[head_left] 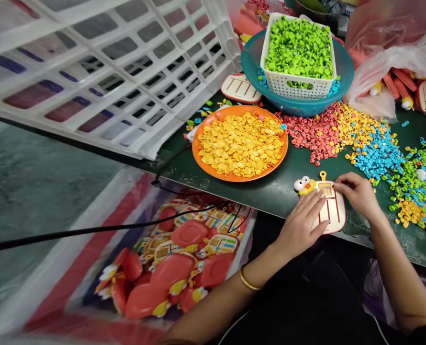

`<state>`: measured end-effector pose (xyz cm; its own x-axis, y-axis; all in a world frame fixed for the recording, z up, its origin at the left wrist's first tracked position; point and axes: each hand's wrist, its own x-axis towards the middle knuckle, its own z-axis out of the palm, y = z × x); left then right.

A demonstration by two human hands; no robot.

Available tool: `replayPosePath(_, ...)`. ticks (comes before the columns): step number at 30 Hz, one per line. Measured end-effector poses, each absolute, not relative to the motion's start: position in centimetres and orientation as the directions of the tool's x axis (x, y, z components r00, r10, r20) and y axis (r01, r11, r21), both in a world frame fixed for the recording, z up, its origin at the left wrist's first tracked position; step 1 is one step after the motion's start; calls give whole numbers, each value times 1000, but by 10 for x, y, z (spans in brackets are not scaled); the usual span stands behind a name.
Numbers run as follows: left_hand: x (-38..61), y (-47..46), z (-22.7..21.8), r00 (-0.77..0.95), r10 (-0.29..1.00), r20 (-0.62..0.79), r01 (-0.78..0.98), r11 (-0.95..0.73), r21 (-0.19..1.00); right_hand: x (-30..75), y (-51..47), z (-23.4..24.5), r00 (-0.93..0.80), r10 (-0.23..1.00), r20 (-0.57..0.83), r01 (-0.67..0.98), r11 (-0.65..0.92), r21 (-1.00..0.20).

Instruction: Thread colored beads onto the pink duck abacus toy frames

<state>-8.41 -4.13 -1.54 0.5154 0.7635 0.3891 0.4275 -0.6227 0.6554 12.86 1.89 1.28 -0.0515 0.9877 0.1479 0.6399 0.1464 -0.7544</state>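
Note:
A cream and red toy board [332,211] with a yellow duck head [305,185] at its corner lies near the front edge of the dark green table [270,189]. My left hand [301,224] rests flat across the board's left half, fingers stretched out. My right hand [356,192] sits at the board's upper right with its fingertips pinched near a small yellow part [326,188] at the top. Whether something lies between those fingertips I cannot make out. A gold bangle [248,281] circles my left wrist.
An orange plate of yellow pieces [240,143] stands left of the board. Behind it a white basket of green pieces [299,52] sits in a teal bowl [344,79]. Loose red, yellow, blue and green pieces [374,143] cover the right. A white crate [108,72] stands left; a sack of finished toys [177,263] lies below.

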Motion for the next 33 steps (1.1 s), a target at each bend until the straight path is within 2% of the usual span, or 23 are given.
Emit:
replayPosePath(3, -84, -41, -19, 575, 747, 333, 437, -625, 648, 127, -5, 5, 12, 969, 248, 697, 170, -697)
replayPosePath(6, -84, -38, -22, 598, 738, 312, 453, -633, 628, 119, -24, -2, -67, 948, 310, 732, 257, -630)
replayPosePath(11, -83, -35, -25, 583, 743, 327, 478, -640, 602, 99, -24, 3, -217, 914, 342, 614, 400, -680)
replayPosePath(13, -82, -34, -25, 605, 731, 316, 482, -652, 585, 90, 3, 8, -139, 931, 337, 622, 347, -702)
replayPosePath(15, -83, -32, -23, 644, 706, 295, 480, -673, 563, 83, 39, 12, -4, 954, 301, 699, 218, -681)
replayPosePath(18, -85, -30, -23, 654, 683, 325, 448, -696, 561, 82, 74, 18, 1, 987, 158, 773, 99, -627)
replayPosePath(20, -85, -30, -25, 590, 698, 405, 424, -695, 581, 93, 69, 23, -13, 993, 116, 750, 87, -656)
replayPosePath(24, -82, -31, -32, 476, 708, 521, 371, -699, 612, 123, 12, 27, 65, 996, 66, 641, 9, -768)
replayPosePath(26, -80, -32, -32, 454, 703, 547, 349, -706, 617, 130, -13, 22, 102, 989, 107, 682, 8, -731)
replayPosePath(28, -79, -31, -31, 415, 734, 538, 375, -676, 634, 130, -29, 13, 104, 974, 200, 768, 49, -639)
replayPosePath(31, -78, -31, -26, 359, 809, 466, 439, -587, 680, 126, -38, 3, 44, 960, 277, 845, 112, -522)
replayPosePath(33, -77, -31, -23, 367, 830, 420, 455, -554, 697, 126, -43, 1, -27, 962, 273, 850, 166, -501)
